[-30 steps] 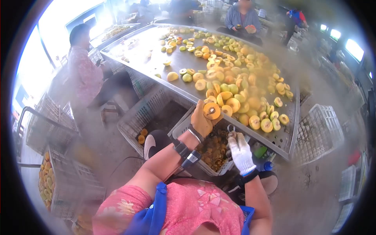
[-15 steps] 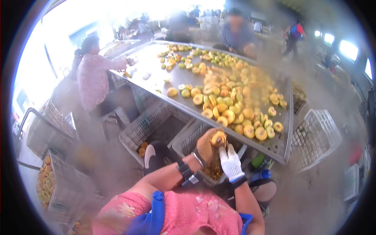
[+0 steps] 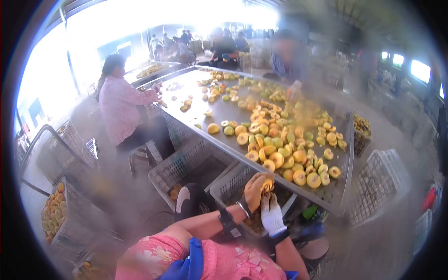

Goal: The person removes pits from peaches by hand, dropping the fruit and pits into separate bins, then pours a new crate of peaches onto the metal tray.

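Note:
My left hand (image 3: 255, 190), bare, is closed around a halved peach (image 3: 267, 185) just off the table's near edge. The cut face looks dark in the middle. Against that face press the fingertips of my right hand (image 3: 272, 217), which wears a white glove. Its fingers are bent together, and whatever they hold is hidden. Below both hands sits a crate (image 3: 228, 186) with brownish scraps at its bottom. Just beyond them, halved yellow and green peaches (image 3: 291, 154) are heaped on a metal table (image 3: 219, 145).
A second crate (image 3: 175, 165) with a few peach pieces stands left of the scrap crate. Farther left is a crate of peaches (image 3: 55, 210). An upright crate (image 3: 380, 186) stands at right. One person (image 3: 123, 105) works at the table's left side, another (image 3: 287, 60) across it.
My view has tilted up slightly, showing more of the room. The peach half in my left hand has turned, and my right fingertips stay at it. The person opposite reaches over the table.

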Demonstrator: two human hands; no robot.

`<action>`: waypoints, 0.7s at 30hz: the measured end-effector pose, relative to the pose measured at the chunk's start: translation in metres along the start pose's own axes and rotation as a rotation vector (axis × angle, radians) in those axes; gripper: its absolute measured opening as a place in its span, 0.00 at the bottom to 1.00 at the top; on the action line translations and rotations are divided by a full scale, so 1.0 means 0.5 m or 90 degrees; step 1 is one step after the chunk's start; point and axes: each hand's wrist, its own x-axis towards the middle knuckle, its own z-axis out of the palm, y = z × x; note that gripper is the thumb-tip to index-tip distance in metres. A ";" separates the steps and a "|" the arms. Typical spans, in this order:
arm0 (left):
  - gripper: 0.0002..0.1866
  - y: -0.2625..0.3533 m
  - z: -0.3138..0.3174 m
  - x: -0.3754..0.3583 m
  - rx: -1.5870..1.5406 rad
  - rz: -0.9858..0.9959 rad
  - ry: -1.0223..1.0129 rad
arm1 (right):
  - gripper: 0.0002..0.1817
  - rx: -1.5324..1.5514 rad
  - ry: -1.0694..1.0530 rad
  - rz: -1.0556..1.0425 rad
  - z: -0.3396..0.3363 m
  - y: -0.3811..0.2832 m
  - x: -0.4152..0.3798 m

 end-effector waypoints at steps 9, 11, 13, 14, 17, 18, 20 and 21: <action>0.19 0.001 -0.001 0.023 0.062 -0.116 0.107 | 0.28 0.015 -0.052 0.113 -0.010 -0.029 -0.001; 0.19 0.006 0.012 0.017 0.047 -0.108 0.116 | 0.26 0.026 -0.059 0.136 -0.012 -0.036 0.004; 0.19 0.017 0.022 0.016 -0.004 -0.128 0.110 | 0.27 0.033 -0.044 0.131 -0.016 -0.038 0.007; 0.19 0.025 0.020 0.017 -0.047 -0.154 0.100 | 0.27 0.037 -0.037 0.130 -0.015 -0.039 0.008; 0.18 0.034 0.030 0.018 -0.102 -0.181 0.096 | 0.26 0.079 0.024 0.116 -0.015 -0.052 0.008; 0.18 0.032 0.032 0.018 -0.108 -0.182 0.099 | 0.26 0.072 0.022 0.117 -0.014 -0.049 0.009; 0.18 0.016 0.018 0.026 -0.096 -0.179 0.090 | 0.26 0.057 0.019 0.116 -0.015 -0.044 0.014; 0.18 0.009 0.012 0.029 -0.090 -0.177 0.084 | 0.27 0.057 0.013 0.124 -0.015 -0.039 0.015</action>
